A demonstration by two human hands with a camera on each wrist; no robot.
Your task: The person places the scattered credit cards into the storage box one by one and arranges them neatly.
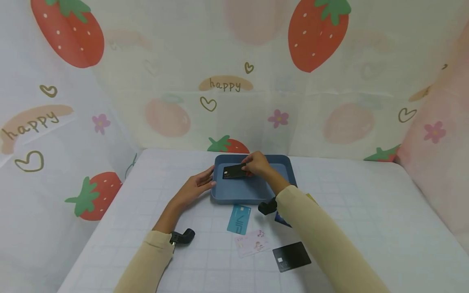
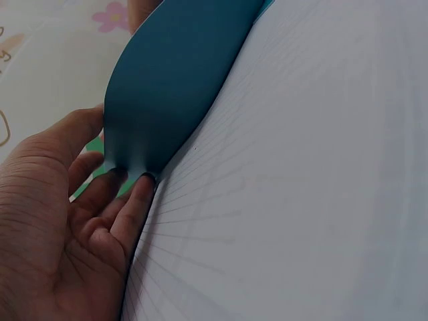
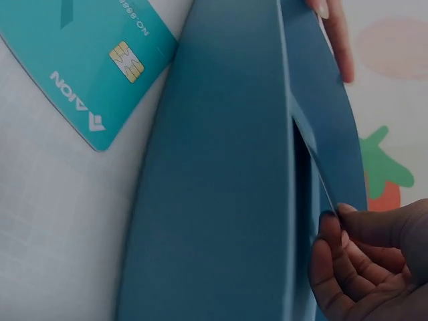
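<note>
A black card (image 1: 234, 171) with a chip at its left end is over the floor of the blue tray (image 1: 234, 201). My right hand (image 1: 257, 163) pinches the card's right end between thumb and fingers. The right wrist view shows this right hand (image 3: 368, 261) with the card's thin edge partly hidden behind the tray wall. At the tray's left side, my left hand (image 1: 194, 187) rests its fingertips against the outer wall. In the left wrist view, the fingers (image 2: 137, 207) touch that wall and the thumb lies near the rim.
In front of the tray lie a teal VIP card (image 1: 239, 219), a pale pink card (image 1: 252, 243) and a second black card (image 1: 292, 256). A dark blue card (image 1: 281, 220) and a yellow edge (image 1: 311, 197) show beside the right sleeve. A strawberry-print curtain (image 1: 307, 110) stands behind the table.
</note>
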